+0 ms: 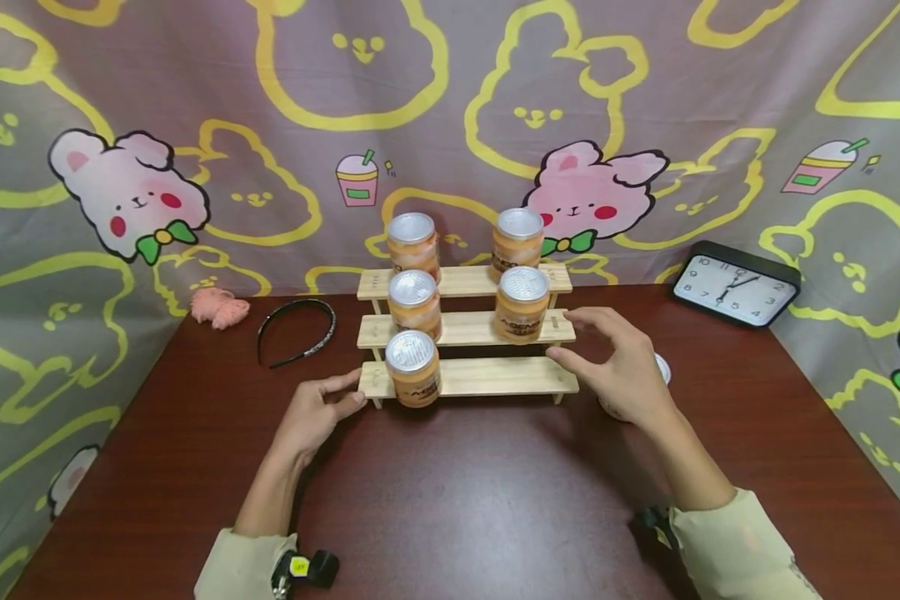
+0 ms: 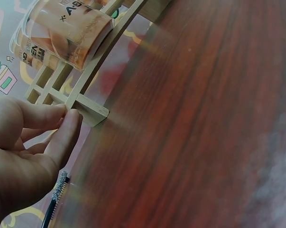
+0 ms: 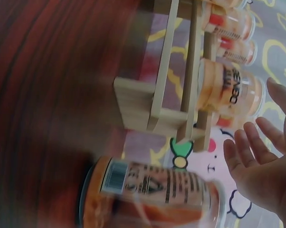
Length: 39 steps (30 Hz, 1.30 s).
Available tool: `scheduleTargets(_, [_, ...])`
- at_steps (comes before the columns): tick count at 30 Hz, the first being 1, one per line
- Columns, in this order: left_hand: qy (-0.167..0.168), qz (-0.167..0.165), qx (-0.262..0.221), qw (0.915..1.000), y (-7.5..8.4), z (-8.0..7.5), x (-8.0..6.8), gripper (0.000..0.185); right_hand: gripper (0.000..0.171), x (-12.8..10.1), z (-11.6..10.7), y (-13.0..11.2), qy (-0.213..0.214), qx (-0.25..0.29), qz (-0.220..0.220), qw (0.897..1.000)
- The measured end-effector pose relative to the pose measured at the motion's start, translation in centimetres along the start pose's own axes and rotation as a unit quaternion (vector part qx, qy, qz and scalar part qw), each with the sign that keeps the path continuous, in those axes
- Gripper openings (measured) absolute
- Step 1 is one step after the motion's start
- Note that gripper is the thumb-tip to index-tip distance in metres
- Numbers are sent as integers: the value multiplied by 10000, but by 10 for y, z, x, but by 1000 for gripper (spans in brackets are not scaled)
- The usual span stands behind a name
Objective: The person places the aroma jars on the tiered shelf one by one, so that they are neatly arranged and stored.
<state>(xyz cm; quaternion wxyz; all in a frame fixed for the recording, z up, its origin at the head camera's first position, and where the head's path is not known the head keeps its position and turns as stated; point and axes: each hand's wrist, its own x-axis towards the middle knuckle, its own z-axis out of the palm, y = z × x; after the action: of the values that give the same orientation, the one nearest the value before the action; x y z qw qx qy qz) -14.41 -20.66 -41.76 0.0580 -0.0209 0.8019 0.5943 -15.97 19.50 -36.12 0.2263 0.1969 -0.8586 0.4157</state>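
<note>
Nearest us, our left hand [image 1: 317,414] touches the left end of the stepped wooden rack [image 1: 487,377] with straight fingers [image 2: 62,135]; our right hand [image 1: 621,367] hovers open at its right end, fingers spread; five cans stand on the rack; another can [image 3: 152,194] sits on the worktop [image 1: 480,492] behind the right hand.

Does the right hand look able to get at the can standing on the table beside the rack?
Probably yes. The can on the table stands right behind the open right hand, off the right end of the wooden rack. Nothing lies between them in the right wrist view; the hand only hides it from the head camera.
</note>
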Motion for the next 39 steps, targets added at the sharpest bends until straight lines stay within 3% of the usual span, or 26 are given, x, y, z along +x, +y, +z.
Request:
scheduleTargets(9, [-3,-41,2,10000,1,0,-1,47,44,-7,-19,12,-169,-364,154,9991])
scheduleTargets(16, [-24,-30,-56,10000,-1,0,0,47,46,-11,-35,22,-594,-431,292,9969])
scheduleTargets(24, [-15,35,-161,9999,-2,0,1,46,48,-16,-53,37,-996,-876,518,9898])
scheduleTargets(32, [-14,18,-169,9999,-3,0,2,47,48,-23,-63,53,-1093,-992,542,9876])
scheduleTargets(39, [-17,33,-177,9998,-2,0,2,46,58,-26,-67,61,-1610,-828,672,9812])
